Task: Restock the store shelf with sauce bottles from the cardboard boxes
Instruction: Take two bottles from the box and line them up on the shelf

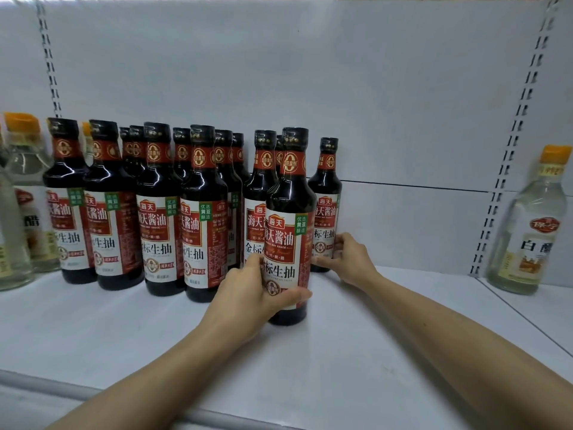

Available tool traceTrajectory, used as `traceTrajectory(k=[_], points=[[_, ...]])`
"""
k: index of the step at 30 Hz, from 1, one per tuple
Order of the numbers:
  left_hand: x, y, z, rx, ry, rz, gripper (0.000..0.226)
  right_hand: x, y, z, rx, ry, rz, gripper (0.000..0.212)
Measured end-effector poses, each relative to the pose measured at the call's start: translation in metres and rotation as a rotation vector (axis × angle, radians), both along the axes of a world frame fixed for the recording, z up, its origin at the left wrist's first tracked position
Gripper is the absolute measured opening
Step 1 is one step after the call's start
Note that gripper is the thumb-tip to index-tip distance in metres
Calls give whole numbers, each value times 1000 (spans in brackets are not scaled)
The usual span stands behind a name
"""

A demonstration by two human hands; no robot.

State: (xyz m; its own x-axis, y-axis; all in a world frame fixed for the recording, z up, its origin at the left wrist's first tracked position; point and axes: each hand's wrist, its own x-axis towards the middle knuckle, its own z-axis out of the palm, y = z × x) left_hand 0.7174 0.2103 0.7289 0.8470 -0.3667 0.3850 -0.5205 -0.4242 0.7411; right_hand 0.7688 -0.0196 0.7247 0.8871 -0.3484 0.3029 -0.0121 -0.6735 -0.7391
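Note:
Several dark soy sauce bottles (161, 212) with red and white labels stand in rows on the white shelf (356, 352). My left hand (251, 296) grips the lower part of the front soy sauce bottle (290, 212), which stands upright on the shelf ahead of the others. My right hand (347, 259) holds the base of the rear soy sauce bottle (325, 193), which stands against the back panel at the right end of the group. No cardboard box is in view.
Clear vinegar bottles with orange caps stand at the far left (24, 193) and at the far right (527, 225). A slotted upright (508, 169) divides the back panel. The shelf's front edge (93, 391) runs along the bottom.

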Motion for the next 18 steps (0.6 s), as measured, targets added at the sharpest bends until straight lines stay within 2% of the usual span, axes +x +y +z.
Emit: traceTrajectory(k=[8, 13, 18], points=[[-4, 0, 0, -38, 4, 8, 58, -5, 4, 5, 10, 51, 49, 66], [-5, 1, 1, -31, -4, 3, 61, -40, 7, 14, -89, 114, 54, 77], [-7, 1, 9, 90, -49, -29, 56, -85, 27, 25, 41, 54, 201, 50]])
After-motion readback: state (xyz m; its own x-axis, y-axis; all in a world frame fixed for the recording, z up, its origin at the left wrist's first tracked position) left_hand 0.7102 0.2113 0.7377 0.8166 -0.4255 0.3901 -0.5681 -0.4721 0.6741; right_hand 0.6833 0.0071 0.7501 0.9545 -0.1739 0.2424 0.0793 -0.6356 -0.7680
